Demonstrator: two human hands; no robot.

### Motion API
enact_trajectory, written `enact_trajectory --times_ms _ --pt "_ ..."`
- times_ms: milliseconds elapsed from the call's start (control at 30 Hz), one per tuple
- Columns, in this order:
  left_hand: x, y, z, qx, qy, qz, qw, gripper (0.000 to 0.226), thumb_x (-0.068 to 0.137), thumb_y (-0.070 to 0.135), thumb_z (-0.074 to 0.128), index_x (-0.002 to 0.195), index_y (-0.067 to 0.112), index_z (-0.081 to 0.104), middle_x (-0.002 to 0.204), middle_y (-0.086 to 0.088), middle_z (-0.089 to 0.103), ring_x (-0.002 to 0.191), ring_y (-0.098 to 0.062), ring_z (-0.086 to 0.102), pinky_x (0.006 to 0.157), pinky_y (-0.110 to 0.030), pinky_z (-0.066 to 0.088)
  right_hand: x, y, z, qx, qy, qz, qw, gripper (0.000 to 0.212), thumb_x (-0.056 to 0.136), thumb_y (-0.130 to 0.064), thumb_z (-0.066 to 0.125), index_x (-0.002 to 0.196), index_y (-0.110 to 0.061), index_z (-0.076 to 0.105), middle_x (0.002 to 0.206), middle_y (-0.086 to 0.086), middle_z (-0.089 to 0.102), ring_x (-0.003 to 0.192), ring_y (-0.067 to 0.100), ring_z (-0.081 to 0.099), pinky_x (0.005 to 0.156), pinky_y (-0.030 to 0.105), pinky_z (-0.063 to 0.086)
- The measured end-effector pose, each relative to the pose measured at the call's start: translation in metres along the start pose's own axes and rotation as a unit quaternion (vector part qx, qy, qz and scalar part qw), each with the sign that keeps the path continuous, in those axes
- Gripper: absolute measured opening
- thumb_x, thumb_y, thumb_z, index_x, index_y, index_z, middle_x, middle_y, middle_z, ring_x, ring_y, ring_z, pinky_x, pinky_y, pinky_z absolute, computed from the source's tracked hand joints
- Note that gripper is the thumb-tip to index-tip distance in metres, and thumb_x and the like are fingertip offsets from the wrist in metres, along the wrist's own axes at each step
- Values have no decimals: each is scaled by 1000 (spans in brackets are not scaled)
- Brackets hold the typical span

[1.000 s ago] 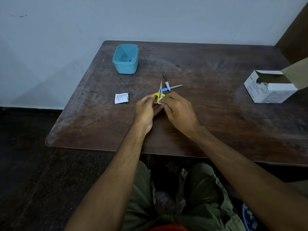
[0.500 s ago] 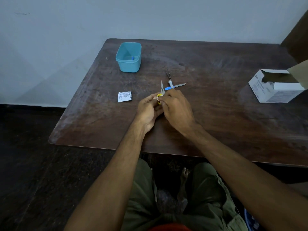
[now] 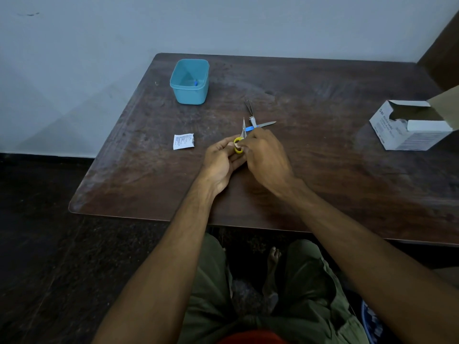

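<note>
Gripped at yellow loop by left hand [image 3: 219,158] and right hand [image 3: 267,158]: open scissors [image 3: 243,127], centre of table [image 3: 335,175]. Blades to be kept pointed toward far edge.

The only view comes from a wide-angle camera on the person's head. It sits above the near edge of the table [image 3: 335,175], faces forward and tilts down. Both forearms rise from the bottom of the frame and meet just above its centre. There the left hand [image 3: 219,160] and right hand [image 3: 267,160] pinch the scissors [image 3: 243,131], near enough to tell single fingers apart. The lap [image 3: 310,299] fills the near bottom edge and the wall [image 3: 223,26] closes the far top. A teal tub [image 3: 190,96] stands far left, a white carton [image 3: 409,135] at the right edge, and dark floor [image 3: 44,244] lies left.
</note>
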State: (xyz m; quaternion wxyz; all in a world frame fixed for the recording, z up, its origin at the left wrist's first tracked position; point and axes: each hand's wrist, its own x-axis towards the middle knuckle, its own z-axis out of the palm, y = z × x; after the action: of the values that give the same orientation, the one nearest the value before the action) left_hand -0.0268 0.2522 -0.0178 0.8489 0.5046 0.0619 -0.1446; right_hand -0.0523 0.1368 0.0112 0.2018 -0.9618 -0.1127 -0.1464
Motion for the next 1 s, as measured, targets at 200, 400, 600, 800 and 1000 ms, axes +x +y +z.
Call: enact_trajectory --times_ms 200,400,600,800,1000 --pt "-1 0 2 -12 21 6 1000 28 101 1 36 108 1 63 92 -12 69 78 -17 69 66 -25 57 -4 -6 4 -1 3 -35 999 20 91 -6 52 103 -2 68 102 15 59 96 31 53 73 41 48" --pt "-2 3 3 -20 22 -3 1000 28 100 -1 37 103 1 65 88 -12 72 80 -20 70 67 -27 57 -10 -1 12 2 19 -13 1000 14 93 -29 50 92 -17 57 95 1 57 89 19 52 69 35 45" --pt "-5 6 5 -40 13 -7 999 33 100 2 31 111 -1 62 92 -11 70 80 -18 69 67 -26 58 -7 -3 10 -76 24 -78 994 13 91 -11 52 96 -5 62 100 11 57 92 29 55 66 39 47" --pt "-9 6 5 -66 -27 -17 997 29 102 14 35 110 9 63 92 -8 72 86 -19 69 83 -32 54 -9 -4 3 128 115 -18 985 11 89 -11 61 92 -5 70 92 10 62 82 21 60 73 31 49" --pt "-12 3 7 -58 -69 -43 995 27 103 19 40 105 9 65 102 -11 71 95 -19 67 90 -32 53 -16 -10 -1 343 167 119 917 7 84 -15 69 90 -16 72 92 -2 67 79 9 65 73 25 53"
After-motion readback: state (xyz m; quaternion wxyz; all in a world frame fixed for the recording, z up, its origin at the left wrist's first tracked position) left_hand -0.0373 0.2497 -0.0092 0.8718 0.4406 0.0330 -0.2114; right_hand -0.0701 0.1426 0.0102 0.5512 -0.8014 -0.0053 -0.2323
